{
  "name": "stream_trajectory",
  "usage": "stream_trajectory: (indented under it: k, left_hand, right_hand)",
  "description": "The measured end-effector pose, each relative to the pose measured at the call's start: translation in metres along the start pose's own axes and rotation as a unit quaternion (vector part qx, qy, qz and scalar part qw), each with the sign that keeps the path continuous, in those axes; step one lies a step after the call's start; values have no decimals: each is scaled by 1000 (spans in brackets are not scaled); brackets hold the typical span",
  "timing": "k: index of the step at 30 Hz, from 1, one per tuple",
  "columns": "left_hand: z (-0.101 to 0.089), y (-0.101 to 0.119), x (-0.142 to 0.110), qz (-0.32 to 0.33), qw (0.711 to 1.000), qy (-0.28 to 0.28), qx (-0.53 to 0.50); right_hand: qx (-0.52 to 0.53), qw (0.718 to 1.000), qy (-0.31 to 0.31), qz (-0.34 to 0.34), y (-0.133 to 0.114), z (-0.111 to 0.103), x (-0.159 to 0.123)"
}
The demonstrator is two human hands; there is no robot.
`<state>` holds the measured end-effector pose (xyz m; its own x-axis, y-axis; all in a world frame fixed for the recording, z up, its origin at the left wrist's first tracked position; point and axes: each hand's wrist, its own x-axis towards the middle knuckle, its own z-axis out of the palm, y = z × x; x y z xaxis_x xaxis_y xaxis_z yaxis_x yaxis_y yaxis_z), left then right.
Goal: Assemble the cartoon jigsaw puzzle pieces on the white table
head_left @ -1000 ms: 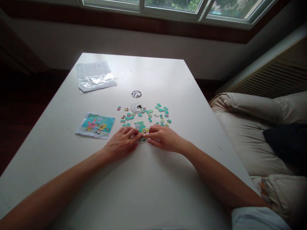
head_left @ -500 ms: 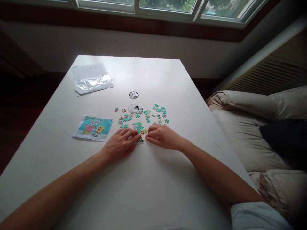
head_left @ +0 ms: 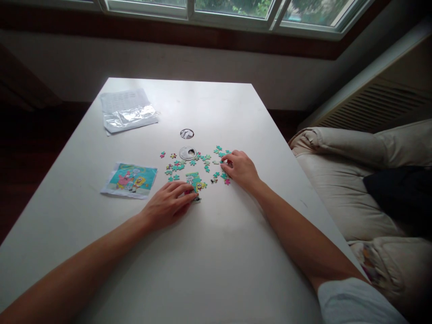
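Note:
My left hand [head_left: 168, 200] lies at the lower left of a partly joined jigsaw puzzle [head_left: 193, 179]. Its fingers are stretched out, their tips resting on the puzzle and hiding its lower left part. A yellow cartoon face and a green figure show on the joined pieces. My right hand [head_left: 242, 170] is over the loose jigsaw pieces [head_left: 225, 176] on the right, thumb and forefinger apart. Some pieces there are partly covered by its fingers. More loose pieces [head_left: 176, 166], mostly turquoise, are scattered behind the joined part.
A picture sheet in a clear sleeve [head_left: 131, 181] lies on the left of the white table [head_left: 202, 265]. Further back are a plastic-wrapped paper packet [head_left: 128, 110] and two round fittings, one silvery [head_left: 184, 153], one dark-rimmed [head_left: 186, 133]. A beige sofa [head_left: 324, 189] stands on the right.
My right hand has moved from beside the joined puzzle, back and right, to the loose pieces. Pieces it covered before now show. My left hand stays at the puzzle.

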<state>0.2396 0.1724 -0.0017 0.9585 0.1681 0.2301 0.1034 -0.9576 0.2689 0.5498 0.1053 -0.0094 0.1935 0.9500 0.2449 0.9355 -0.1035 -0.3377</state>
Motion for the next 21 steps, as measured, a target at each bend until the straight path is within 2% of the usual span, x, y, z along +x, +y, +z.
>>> stream_trajectory:
  k: [13,17,21]
  left_hand:
    - [-1,7,0,31,999,-27,23]
    - [-1,4,-1,36,999,-21,19]
    - [0,0,-1,27,999,-13,20]
  right_hand:
    - [-53,997,-36,47,-9,-2,9]
    - [-10,999,-19,43,-7,0,11]
    - [101,994,0,33,-8,-2,10]
